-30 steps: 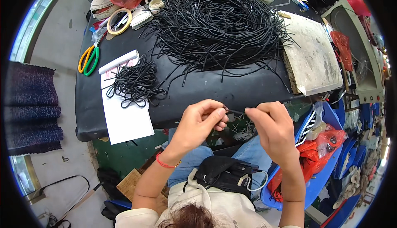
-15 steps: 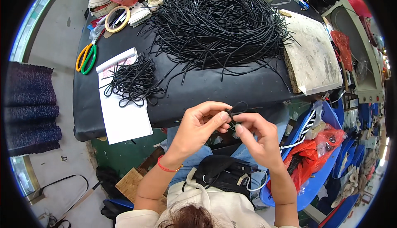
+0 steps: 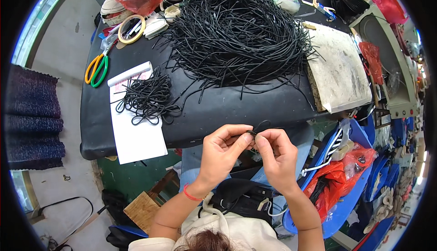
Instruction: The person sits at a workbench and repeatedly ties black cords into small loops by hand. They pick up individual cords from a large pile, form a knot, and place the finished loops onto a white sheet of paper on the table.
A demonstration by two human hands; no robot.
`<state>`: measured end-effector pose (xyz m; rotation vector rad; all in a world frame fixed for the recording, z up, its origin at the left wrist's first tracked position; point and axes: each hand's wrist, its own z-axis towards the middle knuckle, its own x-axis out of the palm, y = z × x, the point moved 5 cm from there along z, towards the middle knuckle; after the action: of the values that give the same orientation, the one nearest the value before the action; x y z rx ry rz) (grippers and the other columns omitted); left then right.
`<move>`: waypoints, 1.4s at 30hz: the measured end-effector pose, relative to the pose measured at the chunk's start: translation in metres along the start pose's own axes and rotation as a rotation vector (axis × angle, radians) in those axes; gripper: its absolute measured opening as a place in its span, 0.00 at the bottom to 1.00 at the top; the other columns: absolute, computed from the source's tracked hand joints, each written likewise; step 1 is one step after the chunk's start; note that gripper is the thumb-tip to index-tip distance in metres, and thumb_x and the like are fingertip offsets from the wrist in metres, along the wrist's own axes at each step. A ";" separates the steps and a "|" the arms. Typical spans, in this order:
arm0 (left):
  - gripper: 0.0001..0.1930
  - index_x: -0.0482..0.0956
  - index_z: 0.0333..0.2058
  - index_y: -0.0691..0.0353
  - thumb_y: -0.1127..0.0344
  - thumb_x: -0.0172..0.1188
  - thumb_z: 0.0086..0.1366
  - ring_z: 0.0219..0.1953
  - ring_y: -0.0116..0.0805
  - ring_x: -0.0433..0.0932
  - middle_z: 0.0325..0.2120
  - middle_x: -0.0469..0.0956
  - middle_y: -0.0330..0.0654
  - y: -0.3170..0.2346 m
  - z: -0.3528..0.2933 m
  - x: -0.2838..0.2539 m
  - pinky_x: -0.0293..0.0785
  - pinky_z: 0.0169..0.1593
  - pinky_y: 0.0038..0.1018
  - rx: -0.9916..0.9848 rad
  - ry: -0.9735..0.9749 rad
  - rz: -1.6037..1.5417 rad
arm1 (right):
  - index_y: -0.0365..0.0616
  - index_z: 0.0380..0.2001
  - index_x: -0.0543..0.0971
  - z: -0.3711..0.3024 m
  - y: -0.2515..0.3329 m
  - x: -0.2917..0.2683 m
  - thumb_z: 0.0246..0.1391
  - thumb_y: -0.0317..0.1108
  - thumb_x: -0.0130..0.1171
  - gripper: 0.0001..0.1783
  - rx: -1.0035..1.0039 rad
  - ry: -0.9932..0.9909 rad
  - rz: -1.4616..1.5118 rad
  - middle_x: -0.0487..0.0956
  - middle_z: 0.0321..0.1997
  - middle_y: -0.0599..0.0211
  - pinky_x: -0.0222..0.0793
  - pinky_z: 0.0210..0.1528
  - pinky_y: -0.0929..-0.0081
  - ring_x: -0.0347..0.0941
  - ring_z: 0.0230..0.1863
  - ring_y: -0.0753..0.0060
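- Here, your left hand (image 3: 223,154) pinches a black cord (image 3: 252,133) at its fingertips.
- Your right hand (image 3: 278,158) pinches it too, just to the right.
- The cord loops out on the hands' far side.

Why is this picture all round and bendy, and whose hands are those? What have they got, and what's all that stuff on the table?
There is no robot here: these are a person's own bare hands. A camera worn on their head looks down, so we see from up there. Its very wide fisheye lens bends straight edges and makes the picture look round.

The left hand and right hand are close together, pinching a thin black cord. A small loop of it sticks up past the fingertips.

On the black table lie a big tangle of black cords, a smaller bundle partly on white paper, and, at the left, scissors with orange and green handles.
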<state>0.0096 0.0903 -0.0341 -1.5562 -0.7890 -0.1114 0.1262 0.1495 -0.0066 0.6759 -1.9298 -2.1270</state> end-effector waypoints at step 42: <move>0.11 0.77 0.35 0.71 0.69 0.59 0.56 0.21 0.22 0.72 0.23 0.77 0.43 -0.015 -0.002 0.014 0.68 0.26 0.22 -0.019 0.234 0.562 | 0.41 0.28 0.71 0.018 -0.017 -0.012 0.61 0.40 0.47 0.14 0.277 0.040 0.359 0.67 0.20 0.79 0.53 0.23 0.89 0.57 0.21 0.92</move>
<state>0.0132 0.0932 -0.0141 -1.6920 -0.1518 0.1108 0.1316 0.1731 -0.0196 0.3727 -2.1537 -1.6422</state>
